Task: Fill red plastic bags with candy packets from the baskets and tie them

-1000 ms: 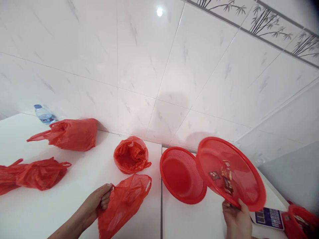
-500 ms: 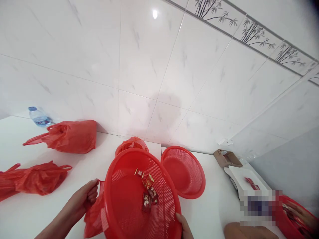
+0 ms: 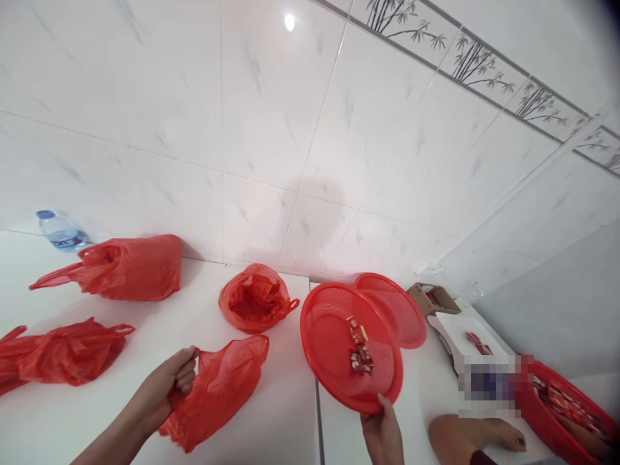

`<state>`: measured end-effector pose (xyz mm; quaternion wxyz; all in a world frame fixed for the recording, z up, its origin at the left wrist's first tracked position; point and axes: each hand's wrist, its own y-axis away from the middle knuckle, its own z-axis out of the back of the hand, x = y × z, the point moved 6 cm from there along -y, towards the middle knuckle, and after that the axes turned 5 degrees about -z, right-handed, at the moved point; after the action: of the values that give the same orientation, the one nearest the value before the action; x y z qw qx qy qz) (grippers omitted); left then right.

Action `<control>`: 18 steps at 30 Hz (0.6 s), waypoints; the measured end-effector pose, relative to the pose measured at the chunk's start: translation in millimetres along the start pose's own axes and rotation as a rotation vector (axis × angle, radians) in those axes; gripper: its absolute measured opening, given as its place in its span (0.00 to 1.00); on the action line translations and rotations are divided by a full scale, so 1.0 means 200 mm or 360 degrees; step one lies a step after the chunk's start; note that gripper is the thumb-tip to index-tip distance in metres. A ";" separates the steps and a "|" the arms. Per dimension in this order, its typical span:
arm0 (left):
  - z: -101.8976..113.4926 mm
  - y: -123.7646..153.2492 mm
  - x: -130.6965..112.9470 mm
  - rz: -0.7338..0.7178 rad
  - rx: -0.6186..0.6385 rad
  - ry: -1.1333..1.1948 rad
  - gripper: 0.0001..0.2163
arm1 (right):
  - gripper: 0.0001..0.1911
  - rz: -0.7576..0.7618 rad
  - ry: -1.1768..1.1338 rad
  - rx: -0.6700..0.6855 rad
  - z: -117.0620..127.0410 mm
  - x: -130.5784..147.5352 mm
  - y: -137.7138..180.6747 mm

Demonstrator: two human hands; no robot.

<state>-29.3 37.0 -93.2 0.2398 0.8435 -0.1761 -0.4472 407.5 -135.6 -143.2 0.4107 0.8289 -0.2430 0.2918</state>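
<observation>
My left hand (image 3: 165, 391) pinches the edge of a limp red plastic bag (image 3: 216, 387) lying on the white counter (image 3: 281, 433). My right hand (image 3: 382, 429) grips the near rim of a red mesh basket (image 3: 329, 345), held tilted above the counter. A few small red-wrapped candies (image 3: 359, 349) sit inside it. Behind it stands a second red mesh basket (image 3: 400, 310).
An open red bag (image 3: 254, 300) sits mid-counter. Two more filled red bags (image 3: 126, 268) (image 3: 62, 352) lie at left, a water bottle (image 3: 58, 230) behind. At right are a white scale (image 3: 465, 339), a cardboard box (image 3: 431, 297), another red basket (image 3: 566, 407) and another person's forearm (image 3: 475, 436).
The basket with the candies swung left over the bag, then back right beside the second basket. My left hand kept hold of the bag. The camera view shifted right.
</observation>
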 end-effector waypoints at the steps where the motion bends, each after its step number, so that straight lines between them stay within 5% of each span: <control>1: -0.02 0.01 0.00 -0.0007 0.0032 -0.0011 0.16 | 0.17 0.0038 0.0001 -0.0018 0.03 0.02 -0.02; 8: -0.19 0.04 -0.03 -0.0100 0.0366 -0.0080 0.14 | 0.19 0.0092 0.0132 -0.0176 0.32 -0.01 -0.04; 12: -0.34 0.08 -0.02 -0.0092 0.0560 -0.0069 0.11 | 0.24 -0.0313 0.0550 -0.0103 0.35 -0.24 0.10; 15: -0.46 0.13 -0.02 -0.0084 0.0701 -0.0064 0.08 | 0.29 -0.0768 0.1082 0.0102 0.33 -0.40 0.24; 18: -0.55 0.18 -0.02 -0.0069 0.0799 -0.0054 0.08 | 0.30 -0.0813 0.1571 0.0481 0.24 -0.38 0.29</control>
<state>56.8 37.3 -16.9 0.0102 0.8725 -0.2675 -0.4087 329.1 -193.6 -187.8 0.4098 0.6765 0.2298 0.5671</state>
